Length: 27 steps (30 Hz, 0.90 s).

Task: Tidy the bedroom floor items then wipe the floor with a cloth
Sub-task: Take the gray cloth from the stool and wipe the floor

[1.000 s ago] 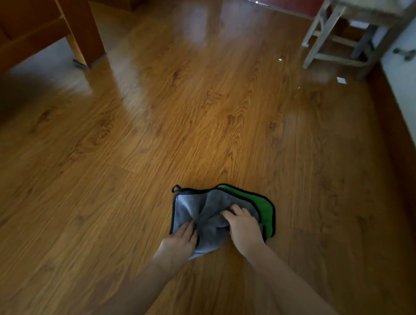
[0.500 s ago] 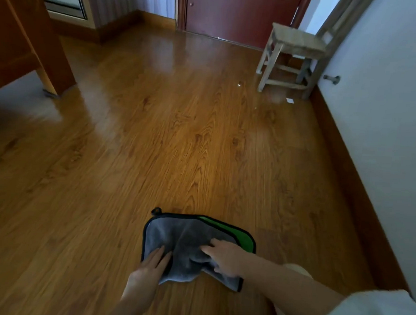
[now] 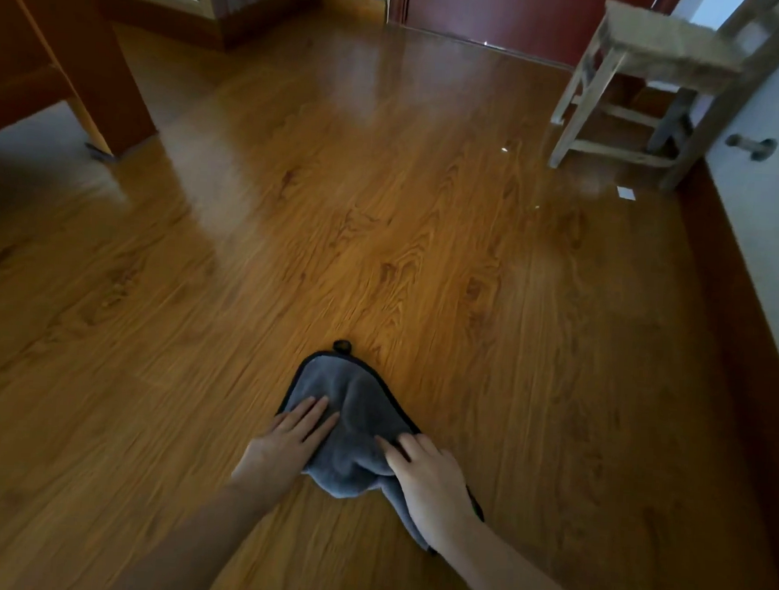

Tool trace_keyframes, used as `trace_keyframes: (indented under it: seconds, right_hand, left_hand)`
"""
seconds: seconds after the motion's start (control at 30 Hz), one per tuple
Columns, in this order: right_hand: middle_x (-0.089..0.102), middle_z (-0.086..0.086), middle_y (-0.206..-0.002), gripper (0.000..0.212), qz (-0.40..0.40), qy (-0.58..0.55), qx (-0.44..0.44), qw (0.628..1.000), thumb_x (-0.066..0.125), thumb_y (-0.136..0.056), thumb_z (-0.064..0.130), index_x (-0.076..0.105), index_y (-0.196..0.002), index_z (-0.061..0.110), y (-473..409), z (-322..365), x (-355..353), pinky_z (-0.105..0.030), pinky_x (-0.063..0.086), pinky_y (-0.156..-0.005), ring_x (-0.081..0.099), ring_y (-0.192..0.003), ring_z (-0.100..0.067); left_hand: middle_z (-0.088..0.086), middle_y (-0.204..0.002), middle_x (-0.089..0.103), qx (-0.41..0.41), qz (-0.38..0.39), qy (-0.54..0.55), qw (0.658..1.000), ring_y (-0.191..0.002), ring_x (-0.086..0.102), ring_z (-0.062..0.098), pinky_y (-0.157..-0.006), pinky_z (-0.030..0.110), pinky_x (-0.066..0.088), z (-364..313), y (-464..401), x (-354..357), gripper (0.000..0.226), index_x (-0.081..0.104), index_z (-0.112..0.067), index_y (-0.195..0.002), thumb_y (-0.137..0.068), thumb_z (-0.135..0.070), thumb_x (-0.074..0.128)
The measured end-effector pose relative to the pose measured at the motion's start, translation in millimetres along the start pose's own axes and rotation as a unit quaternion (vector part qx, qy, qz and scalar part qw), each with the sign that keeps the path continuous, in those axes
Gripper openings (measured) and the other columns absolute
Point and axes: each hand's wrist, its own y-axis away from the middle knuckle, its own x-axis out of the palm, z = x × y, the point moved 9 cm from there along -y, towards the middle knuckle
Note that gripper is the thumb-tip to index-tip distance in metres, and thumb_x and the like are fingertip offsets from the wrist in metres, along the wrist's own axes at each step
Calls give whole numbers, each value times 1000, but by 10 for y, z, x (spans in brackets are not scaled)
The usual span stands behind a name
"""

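Observation:
A grey cloth (image 3: 353,411) with a black border and a small hanging loop lies rumpled on the wooden floor (image 3: 382,230) low in the middle of the view. My left hand (image 3: 287,443) lies flat on the cloth's left part with its fingers straight. My right hand (image 3: 431,479) presses on the cloth's right part, fingers extended, and covers its near right corner. The cloth's green side does not show.
A pale wooden chair (image 3: 642,82) stands at the back right by the white wall (image 3: 776,204), with a small white scrap (image 3: 625,193) on the floor near its legs. A brown furniture leg (image 3: 103,95) stands at the left. A dark red door (image 3: 510,10) is at the back.
The cloth has turned under my hands so its looped corner points away from me, and the green edge has gone out of sight. Both hands stay on the cloth.

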Motion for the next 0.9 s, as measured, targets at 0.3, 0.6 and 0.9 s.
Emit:
trace_keyframes:
  seconds: [0.3, 0.6, 0.9]
  right_hand:
    - [63, 2, -71, 55, -18, 39, 73, 996, 94, -34, 28, 74, -84, 23, -1186, -1180, -376, -31, 46, -45, 61, -61, -19]
    - [65, -6, -84, 53, -63, 13, 83, 994, 87, -55, 32, 70, -102, 15, -1356, -1569, -348, -35, 50, -55, 62, -71, -24]
    - [61, 3, -83, 39, 7, -119, 23, 993, 79, -65, 18, 66, -101, 18, -866, -790, -158, -20, 51, -49, 62, -62, -11]
  left_hand:
    - [1, -157, -16, -73, 12, 5, 997, -145, -6, 17, -106, 25, 34, -11, -1358, -617, 77, -17, -19, -146, -98, -24, 43]
    - [-1, -158, -9, -122, 4, 18, 992, -145, -1, 15, -109, 27, 34, 172, -2067, -673, 78, -8, -23, -149, -96, -23, 49]
    - [3, -124, 63, -73, -117, 50, 989, -107, 64, 19, -72, 27, 57, 210, -1199, -614, 69, 64, -22, -120, -55, -18, 88]
